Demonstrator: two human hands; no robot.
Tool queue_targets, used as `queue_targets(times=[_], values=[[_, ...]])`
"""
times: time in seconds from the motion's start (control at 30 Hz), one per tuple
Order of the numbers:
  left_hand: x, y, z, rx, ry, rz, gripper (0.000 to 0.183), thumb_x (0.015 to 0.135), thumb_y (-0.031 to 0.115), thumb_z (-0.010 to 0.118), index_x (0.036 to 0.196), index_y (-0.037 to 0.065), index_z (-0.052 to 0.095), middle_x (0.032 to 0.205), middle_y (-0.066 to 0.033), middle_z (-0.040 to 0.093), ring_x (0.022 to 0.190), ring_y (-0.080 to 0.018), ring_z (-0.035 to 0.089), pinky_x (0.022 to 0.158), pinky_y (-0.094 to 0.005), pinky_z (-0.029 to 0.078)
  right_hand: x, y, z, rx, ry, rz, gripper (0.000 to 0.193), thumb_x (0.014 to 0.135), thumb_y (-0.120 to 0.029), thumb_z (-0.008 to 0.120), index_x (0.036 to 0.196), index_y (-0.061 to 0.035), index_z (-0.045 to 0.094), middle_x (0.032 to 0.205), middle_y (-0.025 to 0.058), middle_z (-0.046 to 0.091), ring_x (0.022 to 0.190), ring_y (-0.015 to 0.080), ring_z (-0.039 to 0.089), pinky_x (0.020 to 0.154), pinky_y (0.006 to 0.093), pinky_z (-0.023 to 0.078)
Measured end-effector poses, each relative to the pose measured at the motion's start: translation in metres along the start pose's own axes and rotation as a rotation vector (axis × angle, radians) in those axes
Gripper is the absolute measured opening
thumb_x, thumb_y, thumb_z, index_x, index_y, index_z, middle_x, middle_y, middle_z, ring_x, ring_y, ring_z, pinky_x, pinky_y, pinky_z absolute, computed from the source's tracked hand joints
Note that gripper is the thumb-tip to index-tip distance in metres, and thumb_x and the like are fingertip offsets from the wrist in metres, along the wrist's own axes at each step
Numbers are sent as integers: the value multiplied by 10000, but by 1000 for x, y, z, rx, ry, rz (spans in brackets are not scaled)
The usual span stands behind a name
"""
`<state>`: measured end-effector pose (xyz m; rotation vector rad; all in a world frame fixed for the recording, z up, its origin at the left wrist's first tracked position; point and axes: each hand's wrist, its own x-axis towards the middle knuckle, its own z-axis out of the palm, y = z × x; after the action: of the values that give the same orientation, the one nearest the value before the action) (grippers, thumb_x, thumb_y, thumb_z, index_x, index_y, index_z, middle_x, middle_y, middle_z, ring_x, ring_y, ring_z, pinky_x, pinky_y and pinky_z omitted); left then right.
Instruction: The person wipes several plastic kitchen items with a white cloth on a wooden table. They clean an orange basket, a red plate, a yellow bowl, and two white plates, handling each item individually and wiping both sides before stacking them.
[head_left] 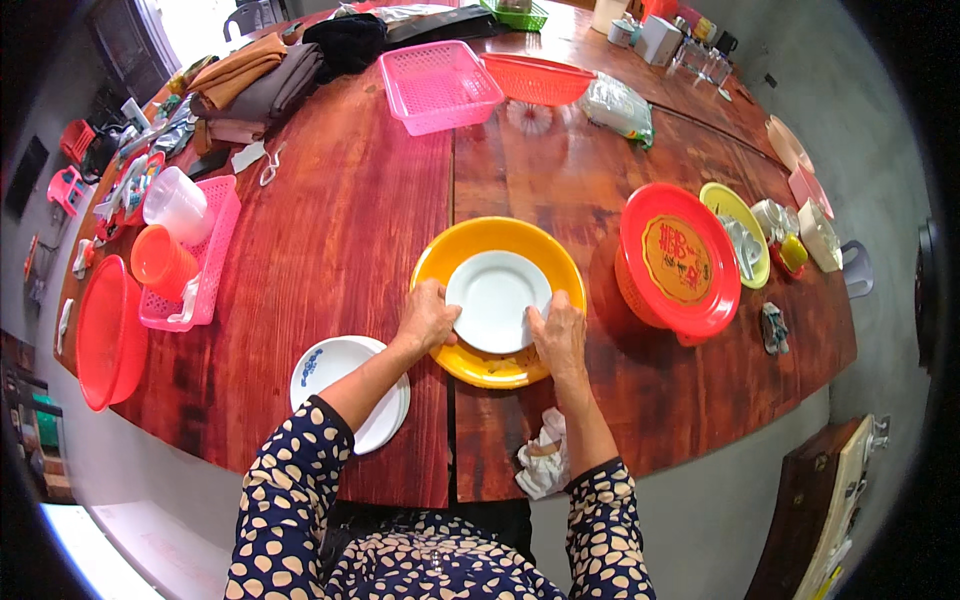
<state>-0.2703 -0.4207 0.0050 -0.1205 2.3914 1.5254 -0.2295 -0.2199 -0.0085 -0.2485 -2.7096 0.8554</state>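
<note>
My left hand (430,314) and my right hand (560,337) grip opposite sides of a round white plate (498,300) by its rim. The plate lies over the inside of a yellow basin (500,236), which stands on the wooden table in front of me. Thumbs rest on the plate's edge; the other fingers are partly hidden beneath it. Under my left forearm sits a small stack of white plates (384,418), the top one with a blue pattern. A crumpled white cloth (543,465) lies beside my right forearm, at the table's near edge.
To the right are a red round lid (640,235) with a gold centre, tilted on a red container, and a lime-green bowl (735,205) of spoons. Left stand a pink basket (222,235) with cups and a red basin (105,335). Farther off is a pink basket (440,85).
</note>
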Motion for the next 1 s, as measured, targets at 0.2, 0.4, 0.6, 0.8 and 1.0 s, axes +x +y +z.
queue_targets(times=[0.2,0.4,0.6,0.8,1.0], values=[[-5,8,0,120,-28,53,208,793,74,594,878,-103,527,772,-258,628,534,-296,662,544,-401,548,-1,10,2,-47,-33,-29,272,769,-172,663,803,59,523,700,314,601,692,470,617,654,526,501],[0,-2,3,283,3,169,251,772,84,601,906,-117,535,886,-336,610,861,-476,613,767,-505,509,1,2,3,-126,-68,3,302,758,-196,696,813,50,529,715,299,621,698,442,643,652,498,528],[0,-7,6,466,66,313,266,763,109,643,896,-101,548,863,-334,610,854,-475,613,768,-515,506,2,0,7,-256,-85,23,310,771,-211,699,854,42,539,740,260,647,704,407,664,655,463,553],[-5,6,11,624,71,345,246,772,145,677,872,-65,595,866,-293,630,823,-454,633,728,-499,531,0,-3,17,-275,-75,83,335,779,-245,700,862,50,564,766,262,649,718,395,663,659,455,551],[-4,9,15,766,77,323,281,774,203,697,892,-44,633,925,-268,630,863,-430,645,740,-472,549,0,-8,28,-460,8,37,191,861,-89,506,894,71,604,807,192,658,707,294,699,587,380,584]])
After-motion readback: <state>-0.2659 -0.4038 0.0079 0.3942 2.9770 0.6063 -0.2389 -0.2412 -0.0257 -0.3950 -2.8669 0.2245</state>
